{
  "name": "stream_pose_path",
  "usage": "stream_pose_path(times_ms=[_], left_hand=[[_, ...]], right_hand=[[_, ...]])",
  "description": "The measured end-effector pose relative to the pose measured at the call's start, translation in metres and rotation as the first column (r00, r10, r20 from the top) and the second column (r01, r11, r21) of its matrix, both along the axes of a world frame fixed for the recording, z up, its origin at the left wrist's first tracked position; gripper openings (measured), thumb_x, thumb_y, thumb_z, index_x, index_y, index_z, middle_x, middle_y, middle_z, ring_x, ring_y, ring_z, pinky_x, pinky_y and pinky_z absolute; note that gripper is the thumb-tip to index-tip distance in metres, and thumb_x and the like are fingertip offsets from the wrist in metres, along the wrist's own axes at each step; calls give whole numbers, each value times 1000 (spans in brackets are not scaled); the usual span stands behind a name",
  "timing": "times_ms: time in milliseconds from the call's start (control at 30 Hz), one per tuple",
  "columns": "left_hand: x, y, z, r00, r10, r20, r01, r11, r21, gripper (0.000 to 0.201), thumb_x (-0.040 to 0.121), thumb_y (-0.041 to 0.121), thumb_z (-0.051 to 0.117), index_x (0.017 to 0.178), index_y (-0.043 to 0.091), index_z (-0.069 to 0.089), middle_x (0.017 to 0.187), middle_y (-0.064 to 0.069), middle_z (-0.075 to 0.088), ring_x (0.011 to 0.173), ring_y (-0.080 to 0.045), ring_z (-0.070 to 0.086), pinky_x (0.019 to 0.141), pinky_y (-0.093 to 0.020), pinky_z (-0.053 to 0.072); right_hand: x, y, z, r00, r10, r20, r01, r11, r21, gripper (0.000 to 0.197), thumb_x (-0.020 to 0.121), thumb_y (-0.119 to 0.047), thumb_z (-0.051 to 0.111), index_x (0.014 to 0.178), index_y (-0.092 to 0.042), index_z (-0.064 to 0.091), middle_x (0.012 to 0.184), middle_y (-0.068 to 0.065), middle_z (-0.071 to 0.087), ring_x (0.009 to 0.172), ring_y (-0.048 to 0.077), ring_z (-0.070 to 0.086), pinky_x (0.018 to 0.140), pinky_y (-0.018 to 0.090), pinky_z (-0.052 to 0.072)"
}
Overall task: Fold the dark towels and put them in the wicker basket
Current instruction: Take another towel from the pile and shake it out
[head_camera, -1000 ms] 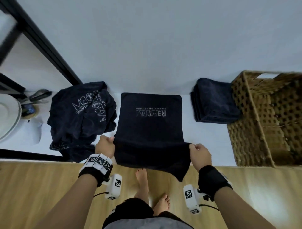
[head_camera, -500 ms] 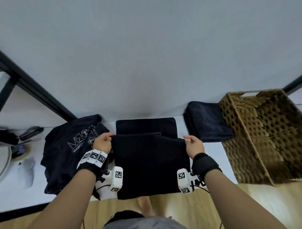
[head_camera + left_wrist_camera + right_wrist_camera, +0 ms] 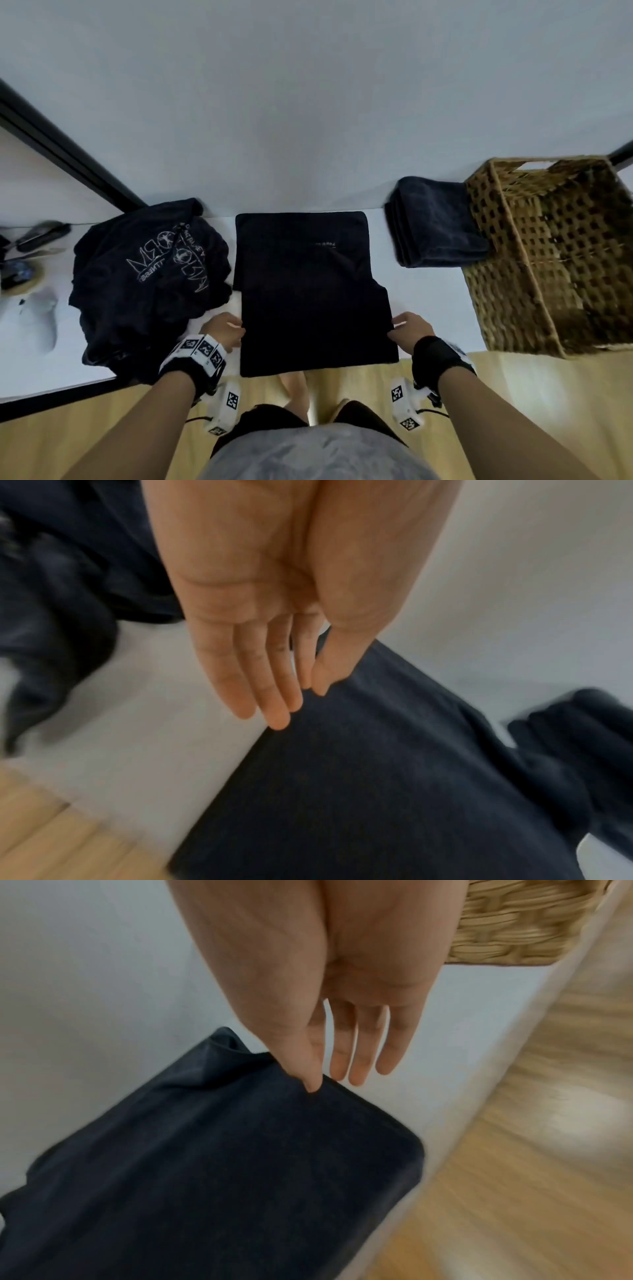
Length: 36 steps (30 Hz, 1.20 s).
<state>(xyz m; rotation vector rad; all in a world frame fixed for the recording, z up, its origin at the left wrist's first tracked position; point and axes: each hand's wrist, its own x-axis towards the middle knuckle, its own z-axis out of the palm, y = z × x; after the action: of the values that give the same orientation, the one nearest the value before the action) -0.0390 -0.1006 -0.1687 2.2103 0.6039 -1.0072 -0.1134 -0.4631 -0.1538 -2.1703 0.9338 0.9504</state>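
Note:
A dark towel [image 3: 308, 308] lies doubled over on the white table [image 3: 435, 308], its near end hanging a little past the front edge. My left hand [image 3: 238, 329] is at its left side edge. In the left wrist view the hand [image 3: 294, 704] has straight fingers, their tips touching the towel [image 3: 377, 791]. My right hand [image 3: 395, 329] is at the right side edge. Its thumb tip rests on the towel [image 3: 222, 1164] and the fingers [image 3: 356, 1074] are straight. A wicker basket [image 3: 496, 308] stands at the right, with a folded dark stack [image 3: 438, 226] beside it.
A heap of unfolded dark towels [image 3: 147, 274] with white print lies left of the flat towel. Small dark items [image 3: 37, 236] sit at the far left. A black frame bar [image 3: 68, 150] slants at the back left. Wooden floor [image 3: 548, 411] and my feet are below the table edge.
Both hands lifted the towel's near end and laid it over the far part, covering the logo. They have let go of it and drawn back along the sides.

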Motion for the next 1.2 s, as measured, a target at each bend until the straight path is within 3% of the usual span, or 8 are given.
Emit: stream_pose_path(times_ms=[100, 200, 433, 600, 733, 967, 1100, 1200], left_hand=[[-29, 8, -5, 995, -86, -59, 92, 990, 106, 32, 87, 29, 70, 111, 12, 59, 96, -13, 72, 88, -26, 70, 81, -32, 55], [-55, 12, -11, 981, -148, -123, 165, 975, 146, 35, 81, 41, 74, 98, 15, 58, 95, -9, 72, 91, -24, 69, 84, -33, 56], [-98, 4, -39, 996, 90, -25, -86, 987, 133, 32, 84, 34, 73, 96, 7, 63, 82, -10, 73, 67, -18, 70, 60, -26, 50], [-111, -8, -42, 948, 307, 88, -308, 951, -10, 12, 86, 19, 71, 83, 9, 64, 92, -17, 73, 70, -23, 68, 66, -31, 51], [-110, -9, -34, 965, 220, 141, -235, 967, 100, 13, 88, 21, 64, 89, 8, 62, 95, -11, 69, 84, -28, 60, 76, -30, 45], [-111, -11, -9, 897, 401, 188, -397, 916, -61, 5, 93, 12, 55, 89, 10, 52, 90, -18, 71, 86, -31, 68, 77, -34, 47], [-103, -9, 9, 677, 734, 54, -650, 630, -425, 13, 95, -2, 46, 91, 10, 47, 62, -14, 70, 75, -22, 73, 76, -36, 55], [-94, -11, 20, 663, 746, 69, -628, 603, -492, 9, 95, 1, 51, 95, 11, 51, 68, -13, 71, 82, -23, 73, 76, -40, 58]], right_hand=[[-21, -1, -7, 979, 159, -128, -166, 985, -44, 23, 91, -27, 62, 97, -5, 68, 95, 7, 68, 102, 27, 64, 72, 27, 51], [-42, 3, -20, 968, 157, -196, -178, 979, -98, 37, 90, -43, 61, 71, -12, 55, 64, -3, 52, 68, 17, 57, 48, 22, 34], [-81, 7, -58, 991, 114, -71, -122, 985, -119, 46, 94, -47, 54, 125, -15, 65, 127, 4, 66, 116, 24, 60, 84, 24, 42], [-96, 11, -69, 982, -134, 131, 152, 978, -139, 31, 92, -44, 59, 103, -23, 77, 87, 1, 73, 80, 21, 61, 70, 24, 40], [-98, 13, -63, 963, -164, 216, 190, 976, -105, 30, 88, -37, 59, 66, -20, 70, 57, -10, 58, 60, 12, 55, 53, 23, 35], [-89, 7, -34, 887, -343, 311, 343, 938, 56, 24, 88, -34, 57, 81, -11, 61, 79, 2, 64, 80, 24, 58, 67, 30, 39], [-75, 1, -18, 869, -362, 337, 355, 931, 86, 19, 90, -30, 56, 97, -12, 58, 90, 5, 61, 84, 25, 54, 69, 30, 40], [-65, -2, -6, 832, -438, 340, 383, 898, 219, 24, 91, -21, 57, 115, -16, 57, 101, 11, 64, 89, 29, 62, 74, 35, 54]])
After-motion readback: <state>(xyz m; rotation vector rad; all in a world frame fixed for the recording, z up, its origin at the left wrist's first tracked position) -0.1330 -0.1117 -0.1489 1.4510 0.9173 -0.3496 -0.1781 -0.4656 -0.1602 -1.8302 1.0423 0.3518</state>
